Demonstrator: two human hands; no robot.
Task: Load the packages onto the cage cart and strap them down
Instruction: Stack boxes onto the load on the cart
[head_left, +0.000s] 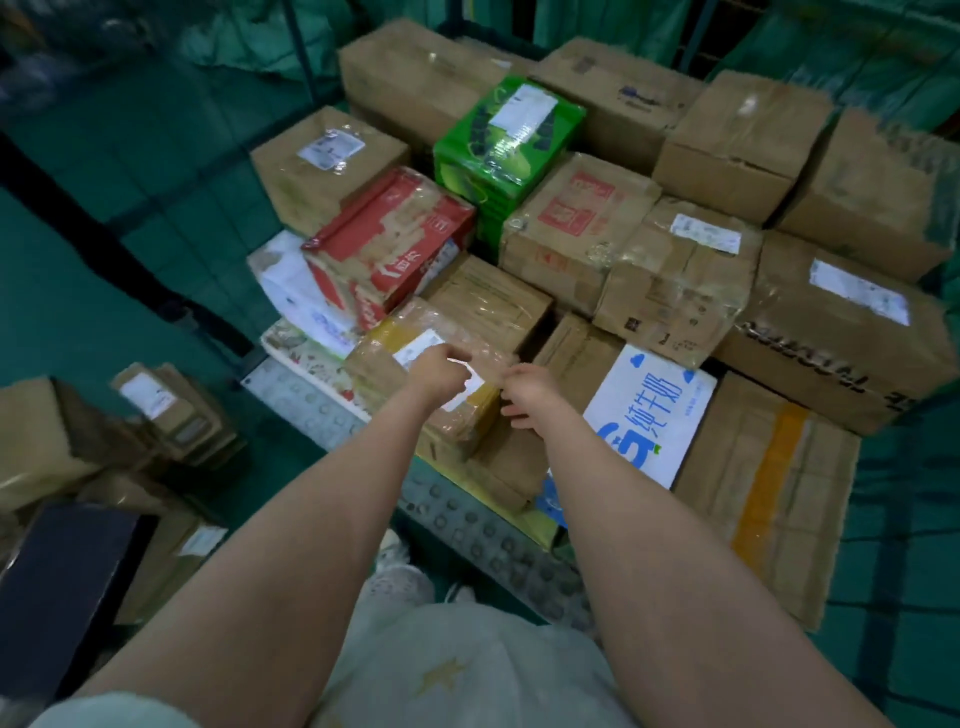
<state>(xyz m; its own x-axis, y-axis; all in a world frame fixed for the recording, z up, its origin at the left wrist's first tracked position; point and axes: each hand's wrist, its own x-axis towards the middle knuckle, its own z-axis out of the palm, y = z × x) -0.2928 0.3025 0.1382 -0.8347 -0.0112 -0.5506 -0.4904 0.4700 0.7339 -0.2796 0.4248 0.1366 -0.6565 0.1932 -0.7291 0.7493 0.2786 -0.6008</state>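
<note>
Both hands are out over the cage cart w/ green mesh walls and a studded grey metal floor (488, 540), which is already stacked w/ parcels.

Task item: a brown cardboard box wrapped in clear film w/ yellow tape and a white label (382, 364). It sits at the front-left of the load, on top of other flat cartons, just below a red-and-tan printed carton (384, 244).

L hand (439, 371) is on top of that box, right over the label, fingers curled under. Can't tell if it's pinching the film or just resting knuckles there (motion blur). R hand (527, 395) is at the box's right edge, fingers loosely bent. Can't tell if it's touching or holding anything.

Rest of the load:
- a green shrink-wrapped pack w/ a white label (504, 140), upper middle, behind the red carton
- a white carton w/ big blue characters (649, 410), just right of the R hand
- a white soft pack (293, 291), left of the red carton
- plain brown taped boxes (743, 140) across the back and right side

Outside the cart, on the green floor at left, are more brown cartons (156, 410) and a dark flat box (57, 587).
</note>
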